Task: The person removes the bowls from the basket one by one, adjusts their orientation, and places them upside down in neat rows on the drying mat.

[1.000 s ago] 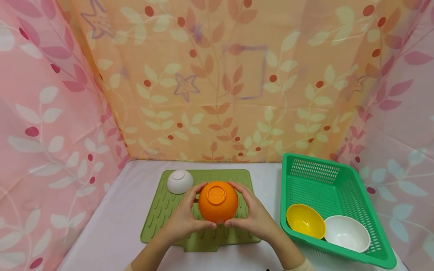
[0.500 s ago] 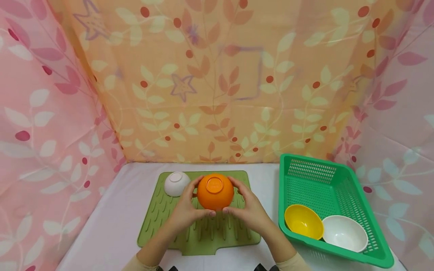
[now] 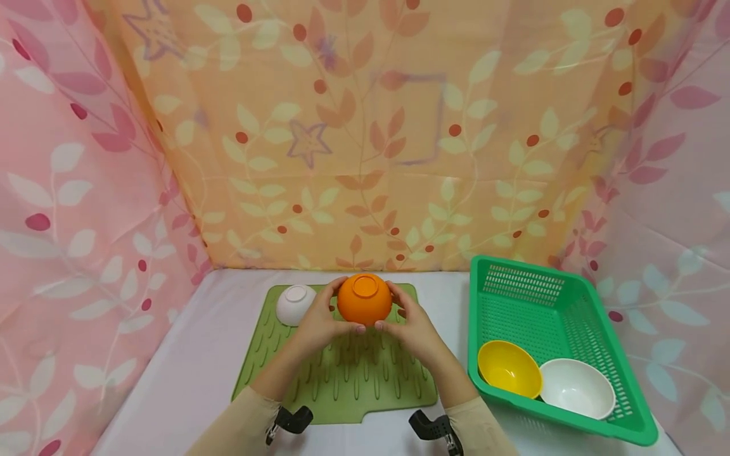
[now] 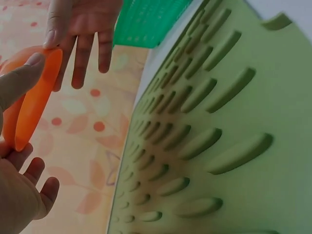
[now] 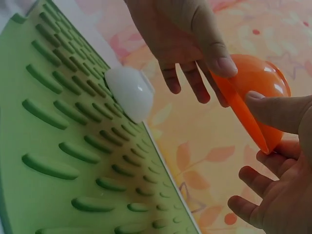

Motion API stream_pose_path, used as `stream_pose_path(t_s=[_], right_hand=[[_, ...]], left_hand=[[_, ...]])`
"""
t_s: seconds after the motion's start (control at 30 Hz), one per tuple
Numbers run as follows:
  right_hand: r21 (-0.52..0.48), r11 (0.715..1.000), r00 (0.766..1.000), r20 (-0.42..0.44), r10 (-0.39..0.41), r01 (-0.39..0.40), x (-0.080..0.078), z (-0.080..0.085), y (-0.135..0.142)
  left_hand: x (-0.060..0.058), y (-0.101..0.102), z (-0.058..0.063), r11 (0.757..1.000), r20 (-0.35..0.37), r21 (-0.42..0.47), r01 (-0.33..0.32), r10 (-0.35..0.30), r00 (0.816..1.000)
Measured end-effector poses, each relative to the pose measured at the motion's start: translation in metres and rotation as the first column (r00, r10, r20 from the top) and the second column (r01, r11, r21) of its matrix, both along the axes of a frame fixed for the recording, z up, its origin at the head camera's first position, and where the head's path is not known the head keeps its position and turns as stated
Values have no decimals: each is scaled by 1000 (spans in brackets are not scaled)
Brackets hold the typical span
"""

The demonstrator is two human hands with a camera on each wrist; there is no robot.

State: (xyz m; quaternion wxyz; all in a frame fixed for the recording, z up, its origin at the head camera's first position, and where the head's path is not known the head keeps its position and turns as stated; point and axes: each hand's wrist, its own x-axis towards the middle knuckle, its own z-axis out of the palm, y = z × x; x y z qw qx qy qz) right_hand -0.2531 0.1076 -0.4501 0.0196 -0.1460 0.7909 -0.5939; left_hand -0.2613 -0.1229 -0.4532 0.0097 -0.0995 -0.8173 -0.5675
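Note:
Both hands hold an orange bowl (image 3: 365, 304) upside down, its base ring facing up. My left hand (image 3: 322, 322) grips its left side and my right hand (image 3: 409, 326) its right, the thumbs on the near side. The wrist views show the bowl (image 5: 263, 80) in the air, apart from the green ridged mat (image 4: 263, 204). Its rim faces the mat. In the left wrist view the left thumb (image 4: 22, 80) presses on the bowl while several fingers spread below it. A small white bowl (image 3: 293, 307) rests upside down on the mat's far left corner.
A green slotted basket (image 3: 527, 266) stands on the right of the white-covered table (image 3: 182, 373). Inside its near end a yellow bowl (image 3: 507, 370) and a white bowl (image 3: 578, 391) sit side by side, mouths up. Patterned cloth (image 3: 365, 139) hangs behind and on both sides.
Both hands have carried the orange bowl forward, away from the body, over the mat. More of the forearms and sleeves now shows. The white bowl and the basket have stayed put.

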Motion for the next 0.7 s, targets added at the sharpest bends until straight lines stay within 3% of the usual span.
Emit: stream_pose_path(t_s=[0.13,0.33,0.7], right_hand=[[-30,999,999,33,-22,23,-14,-9,-2],[-73,996,996,72,-51,56,-31,-25,-2],[-35,996,994,76,-78,81,-64,-47,6]], left_hand=[[-16,2,-8,1000,18,3,-6,6,1000],[-35,5,-19,999,18,-22,36,-35,999],[-65,10,-33,998,62,-48,52,-49,997]])
